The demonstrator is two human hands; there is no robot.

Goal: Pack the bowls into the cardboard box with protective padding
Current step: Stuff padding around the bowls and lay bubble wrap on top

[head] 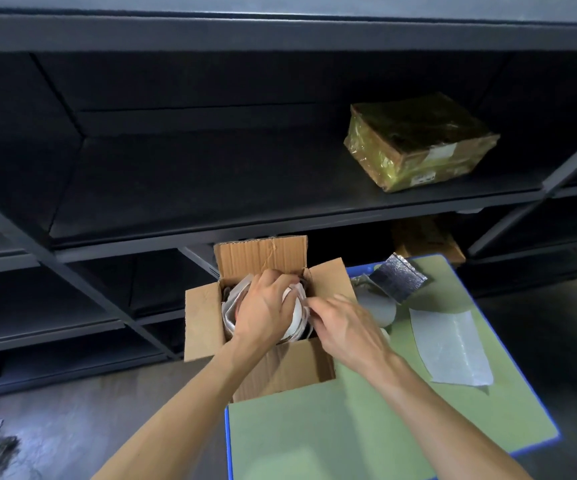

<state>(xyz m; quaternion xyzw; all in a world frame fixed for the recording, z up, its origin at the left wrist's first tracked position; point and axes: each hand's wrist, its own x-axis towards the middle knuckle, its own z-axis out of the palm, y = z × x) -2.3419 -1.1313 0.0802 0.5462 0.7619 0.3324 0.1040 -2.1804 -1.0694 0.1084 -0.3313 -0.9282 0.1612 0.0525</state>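
So both hands are in the cardboard box (pixel 273 358), left hand (pixel 262 313) gripping the white bowl (pixel 292 315), right hand (pixel 345 327) pinching paper padding (pixel 229 306) beside it, I'd tuck it snugly round the rim
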